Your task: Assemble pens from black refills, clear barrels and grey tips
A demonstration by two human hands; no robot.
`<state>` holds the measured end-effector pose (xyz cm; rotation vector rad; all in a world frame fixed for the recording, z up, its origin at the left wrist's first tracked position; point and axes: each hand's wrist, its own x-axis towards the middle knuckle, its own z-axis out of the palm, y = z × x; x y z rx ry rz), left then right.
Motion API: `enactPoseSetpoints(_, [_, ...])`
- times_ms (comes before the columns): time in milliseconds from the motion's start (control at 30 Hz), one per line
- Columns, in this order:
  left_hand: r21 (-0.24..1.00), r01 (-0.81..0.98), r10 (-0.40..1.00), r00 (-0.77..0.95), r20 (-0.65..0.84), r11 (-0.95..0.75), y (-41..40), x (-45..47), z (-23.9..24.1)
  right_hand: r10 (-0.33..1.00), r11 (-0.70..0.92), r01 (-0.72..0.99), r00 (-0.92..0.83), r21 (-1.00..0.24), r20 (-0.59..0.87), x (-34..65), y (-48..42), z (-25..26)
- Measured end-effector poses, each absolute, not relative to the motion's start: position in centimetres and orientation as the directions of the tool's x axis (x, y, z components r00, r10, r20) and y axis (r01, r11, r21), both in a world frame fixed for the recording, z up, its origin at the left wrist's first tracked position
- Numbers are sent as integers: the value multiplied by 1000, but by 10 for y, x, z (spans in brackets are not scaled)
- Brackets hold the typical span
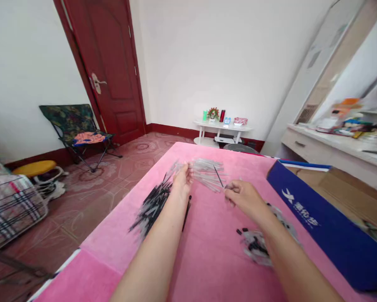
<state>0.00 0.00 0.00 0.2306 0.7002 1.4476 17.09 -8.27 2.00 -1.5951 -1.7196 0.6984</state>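
The right hand [241, 196] pinches a thin dark stick [218, 176] by its near end, between both hands, probably to leave its length free. The left hand [182, 180] curls beside clear tubes [207, 166]; whether it grips one, I cannot tell. Dark sticks [153, 204] lie left, seemingly for easy reach. The right forearm partly hides a blurred plastic bag [254, 251].

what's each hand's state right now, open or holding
Left hand: partly curled by the pale sticks; whether it holds anything cannot be told.
Right hand: closed, pinching a thin dark stick.
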Motion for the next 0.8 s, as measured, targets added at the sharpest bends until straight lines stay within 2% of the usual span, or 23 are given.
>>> enactPoseSetpoints(300, [533, -839, 959, -50, -277, 110, 4, -2, -4, 990, 119, 506, -130, -854, 61, 160, -96, 38])
enactPoseSetpoints(633, [587, -803, 965, -59, -255, 106, 4, 0, -6, 987, 116, 537, -158, -836, 36, 156, -95, 38])
enactPoseSetpoints(800, [638, -766, 971, -83, -225, 83, 4, 1, -9, 987, 147, 564, -131, -813, 88, 165, -94, 41])
